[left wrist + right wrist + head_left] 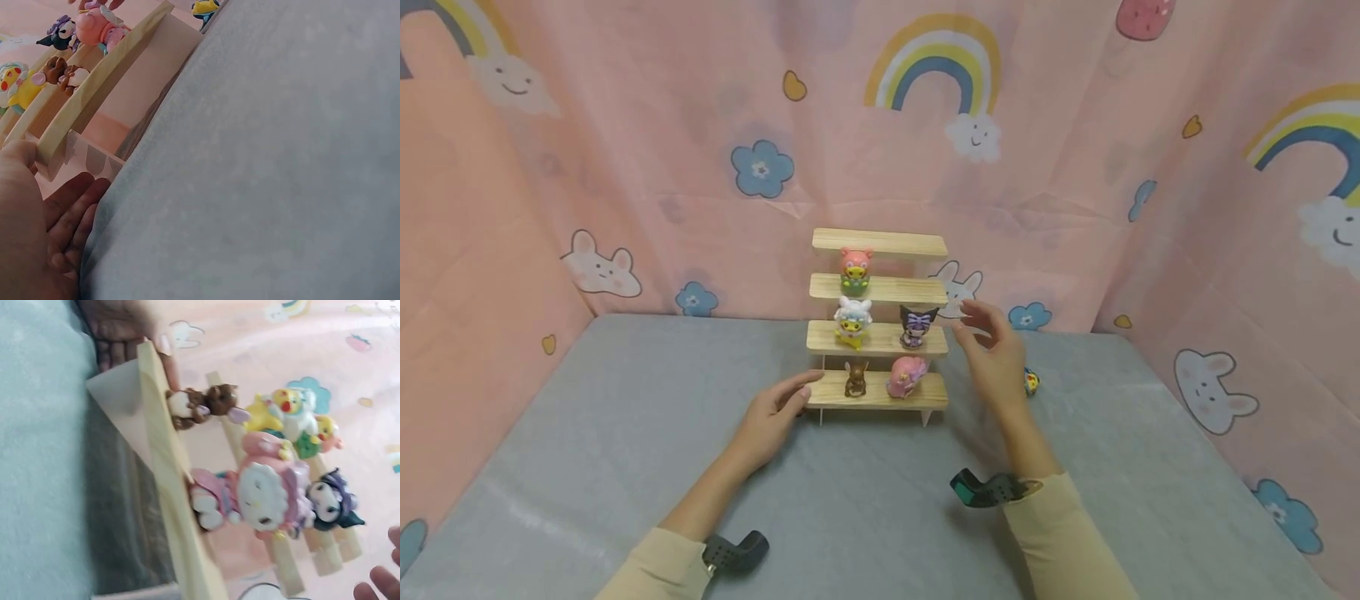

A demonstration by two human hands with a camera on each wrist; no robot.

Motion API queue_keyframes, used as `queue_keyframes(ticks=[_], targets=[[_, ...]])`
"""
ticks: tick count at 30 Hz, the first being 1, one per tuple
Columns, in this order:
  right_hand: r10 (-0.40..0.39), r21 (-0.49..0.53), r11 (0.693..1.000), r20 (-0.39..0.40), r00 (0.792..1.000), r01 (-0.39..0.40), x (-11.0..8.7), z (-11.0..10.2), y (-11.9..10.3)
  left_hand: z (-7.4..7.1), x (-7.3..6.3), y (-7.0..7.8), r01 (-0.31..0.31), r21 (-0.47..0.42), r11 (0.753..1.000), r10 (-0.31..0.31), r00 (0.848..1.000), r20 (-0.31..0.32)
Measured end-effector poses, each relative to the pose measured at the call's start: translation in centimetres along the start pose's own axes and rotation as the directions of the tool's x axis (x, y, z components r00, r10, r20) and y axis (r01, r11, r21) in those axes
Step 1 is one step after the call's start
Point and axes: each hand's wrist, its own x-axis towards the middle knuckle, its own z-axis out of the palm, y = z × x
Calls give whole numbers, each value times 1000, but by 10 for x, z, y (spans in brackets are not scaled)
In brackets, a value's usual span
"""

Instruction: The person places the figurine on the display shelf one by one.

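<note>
A four-tier wooden display stand (876,402) carries several small figurines. My left hand (772,421) grips the left end of its lowest shelf, with the thumb at the front edge. My right hand (997,358) is in the air just right of the stand, its fingers loosely bent and holding nothing. Nearest to it is a figurine with black ears and a purple bow (916,327). Left of that is a yellow figurine in a white hood (852,322). A brown figurine (203,406) and a pink-hooded one (256,494) stand on the lowest shelf.
One shelf up from the white-hooded figurine is a pink-hooded yellow one (855,271). A small blue-and-yellow figurine (1032,382) is on the grey cloth (865,517), partly behind my right hand. A pink printed curtain (700,100) hangs behind and at both sides.
</note>
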Motion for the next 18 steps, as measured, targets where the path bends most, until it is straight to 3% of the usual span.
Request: queue_keyframes(ticks=[12, 18], targets=[[9, -20, 1000, -94, 996, -11, -8, -39, 3, 2, 0, -3, 15, 15, 1000, -14, 1000, -16], [89, -28, 995, -138, 986, -94, -9, -52, 13, 0, -1, -2, 15, 37, 999, -15, 1000, 2]])
